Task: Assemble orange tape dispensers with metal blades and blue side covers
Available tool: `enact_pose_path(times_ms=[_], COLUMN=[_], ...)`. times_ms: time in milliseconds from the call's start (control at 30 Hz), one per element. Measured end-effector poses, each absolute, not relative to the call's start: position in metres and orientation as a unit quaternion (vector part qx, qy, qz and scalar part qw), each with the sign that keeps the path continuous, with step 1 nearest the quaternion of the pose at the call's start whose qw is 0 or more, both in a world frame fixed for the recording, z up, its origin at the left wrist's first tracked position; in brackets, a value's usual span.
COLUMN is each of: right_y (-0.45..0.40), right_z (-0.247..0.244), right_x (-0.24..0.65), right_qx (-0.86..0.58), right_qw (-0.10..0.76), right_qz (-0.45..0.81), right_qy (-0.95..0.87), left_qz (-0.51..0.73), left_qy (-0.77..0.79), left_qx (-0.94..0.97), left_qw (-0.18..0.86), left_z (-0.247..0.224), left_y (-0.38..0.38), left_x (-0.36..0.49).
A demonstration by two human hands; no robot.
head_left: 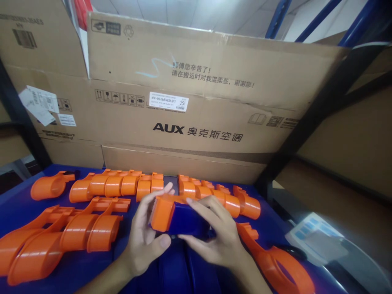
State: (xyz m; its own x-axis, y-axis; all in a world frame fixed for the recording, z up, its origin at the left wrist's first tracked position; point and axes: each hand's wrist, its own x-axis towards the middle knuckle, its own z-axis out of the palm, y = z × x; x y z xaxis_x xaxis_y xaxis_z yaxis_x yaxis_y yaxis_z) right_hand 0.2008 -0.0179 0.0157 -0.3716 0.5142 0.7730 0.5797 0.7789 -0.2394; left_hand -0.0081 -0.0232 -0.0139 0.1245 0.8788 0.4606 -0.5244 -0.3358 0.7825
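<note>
An orange and blue device is held up between both hands near the lower middle of the head view. Its orange end has a toothed edge at the left. My left hand wraps round the orange end, with the thumb at its lower edge. My right hand grips the blue body from the right, fingers on top and thumb below. Just behind the device, a dark flat object stands between orange ring-shaped parts.
Orange ring parts cover the left of the blue surface, and another lies front right. Cardboard walls the back. Clear plastic packaging lies at the right, beside dark metal posts.
</note>
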Motion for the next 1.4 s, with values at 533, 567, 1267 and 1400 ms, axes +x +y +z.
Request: enact_pose_path(times_ms=[533,567,1267,1400], right_y=[-0.014,-0.014,-0.015,-0.013], right_z=[0.009,0.009,0.013,-0.006], right_x=[0.198,0.197,0.199,0.204], right_qx=[-0.290,-0.291,-0.312,-0.335], right_qw=[0.434,0.434,0.448,0.543], right_qz=[-0.160,-0.158,-0.090,0.049], right_qy=[-0.838,-0.838,-0.833,-0.769], left_qz=[0.682,0.686,0.612,0.572], left_qy=[0.285,0.293,0.281,0.262], left_qx=[0.470,0.477,0.656,0.700], left_qw=[0.482,0.465,0.341,0.337], left_z=[-0.006,-0.006,-0.014,-0.023], left_y=[-0.007,-0.006,-0.006,-0.005], left_x=[-0.009,-0.008,0.004,0.000])
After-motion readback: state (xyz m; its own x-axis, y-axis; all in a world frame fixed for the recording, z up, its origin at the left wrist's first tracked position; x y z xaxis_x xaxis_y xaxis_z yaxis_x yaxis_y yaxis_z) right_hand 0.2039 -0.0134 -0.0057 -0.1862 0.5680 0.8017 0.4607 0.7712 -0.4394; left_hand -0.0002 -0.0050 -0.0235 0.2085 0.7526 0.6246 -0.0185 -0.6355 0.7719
